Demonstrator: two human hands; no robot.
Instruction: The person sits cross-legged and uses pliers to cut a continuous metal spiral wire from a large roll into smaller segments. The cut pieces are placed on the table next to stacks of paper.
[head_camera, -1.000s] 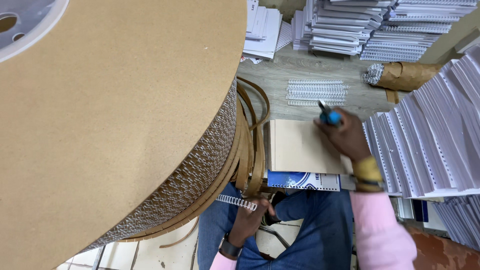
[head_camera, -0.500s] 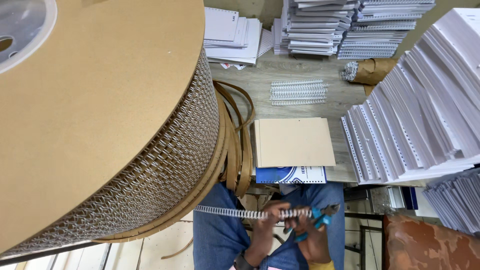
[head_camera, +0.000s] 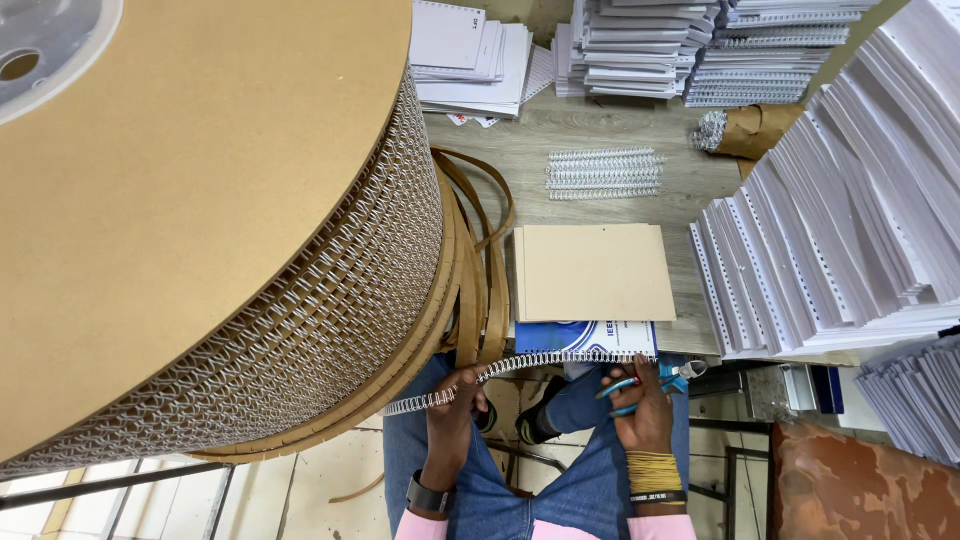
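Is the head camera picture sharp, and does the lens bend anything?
Head view: mostly sharp under even, soft light; the big spool bulges from wide-angle distortion; the left hand and right hand show slight blur; no strong glare.

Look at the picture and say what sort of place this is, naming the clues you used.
Probably a small binding or print-finishing workshop. A big cardboard spool of binding wire fills the left, stacks of punched paper and bound notebooks crowd the table, and the left hand holds a wire strip while the right hand holds blue-handled cutters.
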